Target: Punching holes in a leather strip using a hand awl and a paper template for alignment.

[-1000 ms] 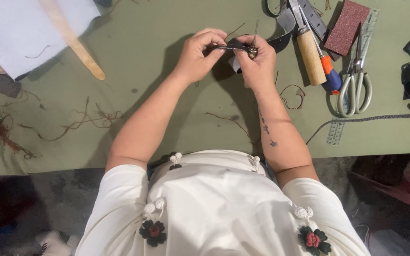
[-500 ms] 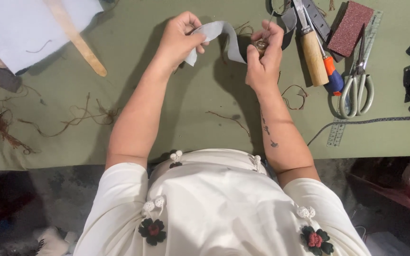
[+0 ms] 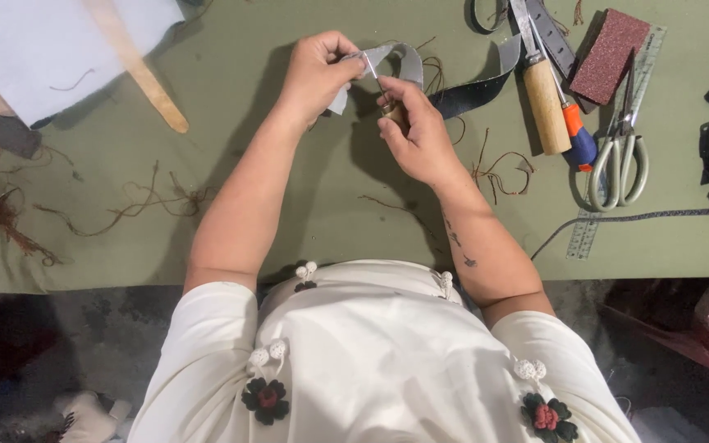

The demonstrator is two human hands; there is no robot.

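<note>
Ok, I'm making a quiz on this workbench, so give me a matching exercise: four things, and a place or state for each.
Things:
1. grey strap
2. scissors
3. wooden stick
4. sanding block

Places or states:
A. top right corner of the table
B. held by the left hand
C. partly on white cloth, far left
D. flat on the ruler, unheld

Pairs: 1-B, 2-D, 3-C, 4-A

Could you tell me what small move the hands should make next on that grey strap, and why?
Probably press the thin tool on through: the left hand pinches the grey strap taut, and the right hand holds the tool's tip against it.
</note>
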